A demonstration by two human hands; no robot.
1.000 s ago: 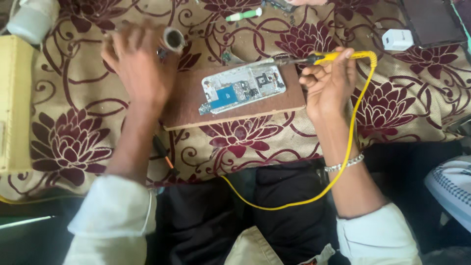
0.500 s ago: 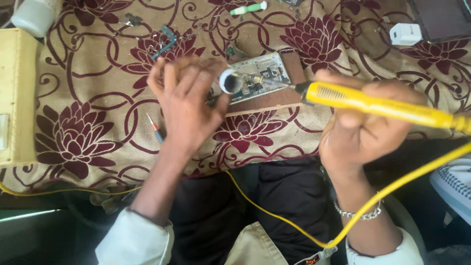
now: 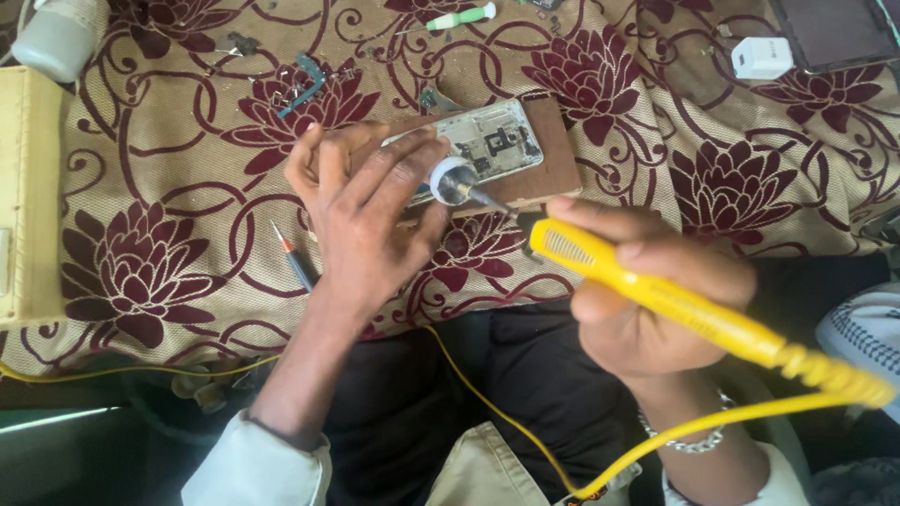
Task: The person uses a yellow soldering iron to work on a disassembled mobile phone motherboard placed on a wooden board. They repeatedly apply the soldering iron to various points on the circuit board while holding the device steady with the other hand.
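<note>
Small round tin [image 3: 453, 180] pinched at the fingertips of the left hand [image 3: 370, 220], held just above the near edge of the opened phone [image 3: 483, 142], which lies on a brown board [image 3: 553, 159] on the flower-patterned table [image 3: 187, 169]. Yellow soldering iron [image 3: 656, 300] gripped in the closed right hand [image 3: 647, 300], long axis running from lower right up to upper left, dark tip touching or dipping into the tin; exact contact too small to tell. Tin directly ahead of the iron's tip, left hand nearer to it. Yellow coiled cord [image 3: 834, 375] trailing from the iron's rear toward the lap. Red-tipped screwdriver [image 3: 292, 258] left of the wrist; white square charger [image 3: 761, 58] far right; green-and-white tool [image 3: 459, 18] at top; yellow box [image 3: 28, 187] at left edge.
</note>
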